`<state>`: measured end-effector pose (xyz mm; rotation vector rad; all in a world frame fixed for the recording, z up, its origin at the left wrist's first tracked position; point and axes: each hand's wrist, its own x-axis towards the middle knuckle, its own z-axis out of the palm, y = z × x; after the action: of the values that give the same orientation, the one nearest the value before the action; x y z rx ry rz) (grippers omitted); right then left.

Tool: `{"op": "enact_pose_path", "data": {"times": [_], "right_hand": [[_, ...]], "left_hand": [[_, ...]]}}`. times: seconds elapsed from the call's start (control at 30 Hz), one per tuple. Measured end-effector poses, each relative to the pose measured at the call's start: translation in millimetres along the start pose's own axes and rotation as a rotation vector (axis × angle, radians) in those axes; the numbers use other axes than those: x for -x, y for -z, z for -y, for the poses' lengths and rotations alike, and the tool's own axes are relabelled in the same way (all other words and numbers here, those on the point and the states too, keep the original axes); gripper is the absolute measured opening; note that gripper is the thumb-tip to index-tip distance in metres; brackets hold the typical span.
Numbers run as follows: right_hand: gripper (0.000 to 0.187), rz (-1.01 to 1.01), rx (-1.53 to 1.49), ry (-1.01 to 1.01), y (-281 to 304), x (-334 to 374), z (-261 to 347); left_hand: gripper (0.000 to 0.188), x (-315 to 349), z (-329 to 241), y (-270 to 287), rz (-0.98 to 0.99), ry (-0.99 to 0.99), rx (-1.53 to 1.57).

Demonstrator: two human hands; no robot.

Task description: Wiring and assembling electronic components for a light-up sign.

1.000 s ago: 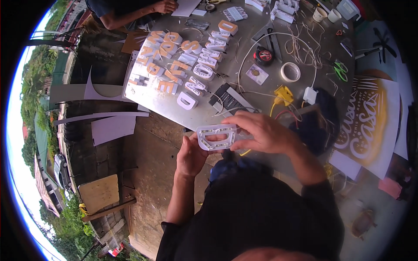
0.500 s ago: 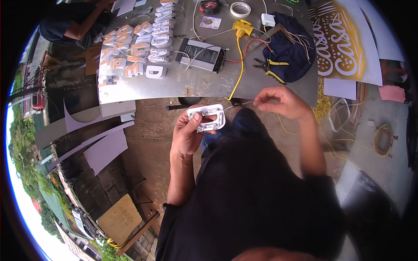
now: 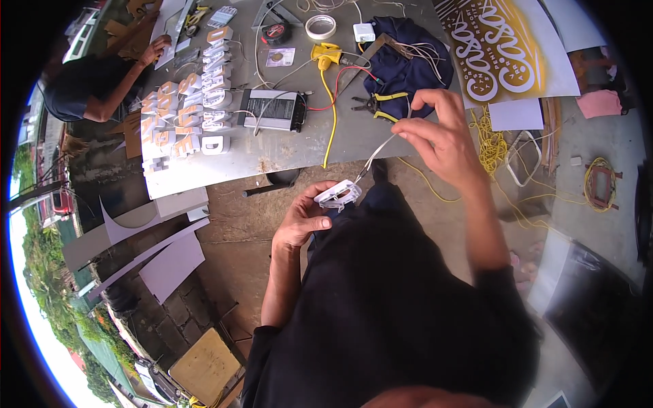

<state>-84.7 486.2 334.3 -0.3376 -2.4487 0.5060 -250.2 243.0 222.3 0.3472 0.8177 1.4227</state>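
My left hand (image 3: 299, 221) grips a hollow white plastic letter (image 3: 339, 195), tilted, with small lit-looking parts and clear edging inside it; the thumb lies along its near side. From the letter a thin whitish wire (image 3: 376, 155) runs up to the right. Its upper part is pinched between thumb and fingers of my right hand (image 3: 445, 139), raised near the table's front edge. Just beyond that hand, a pair of yellow-handled pliers (image 3: 391, 109) lies on the metal table (image 3: 258, 160).
On the table are rows of white block letters (image 3: 216, 95), a silver-black power supply (image 3: 272, 111), a yellow extension cord (image 3: 326, 58), a tape roll (image 3: 320, 27), a tape measure (image 3: 275, 32) and dark blue cloth (image 3: 428, 47). Another person's arm (image 3: 122, 88) reaches over the far left.
My right hand has risen and drawn the wire up, so it slants from the letter. The letter in my left hand has tipped and dropped slightly. The view has shifted.
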Motion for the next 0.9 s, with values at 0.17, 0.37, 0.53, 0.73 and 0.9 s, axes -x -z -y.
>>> {"op": "enact_pose_path", "data": {"times": [0.17, 0.37, 0.53, 0.73, 0.9], "right_hand": [[0.030, 0.061, 0.098, 0.184, 10.7, 17.6, -27.1], [0.023, -0.042, -0.109, 0.306, 20.7, 11.0, -54.4], [0.017, 0.020, -0.188, 0.343, 24.5, 6.9, -82.1], [0.013, 0.044, -0.259, 0.399, 25.7, 7.0, -98.1], [0.011, 0.050, -0.326, 0.354, 21.0, 18.0, -98.1]], "left_hand": [[0.075, -52.4, 28.0, -16.1, 0.019, 0.040, 0.026], [0.066, -104.0, 8.0, -78.2, -0.281, -0.374, -0.571], [0.052, -123.4, -39.4, -145.1, -0.393, -0.407, -0.611], [0.020, -143.1, -43.3, -184.6, -0.469, -0.274, -0.578], [0.010, -146.7, -21.9, -185.3, -0.495, -0.372, -0.501]]}}
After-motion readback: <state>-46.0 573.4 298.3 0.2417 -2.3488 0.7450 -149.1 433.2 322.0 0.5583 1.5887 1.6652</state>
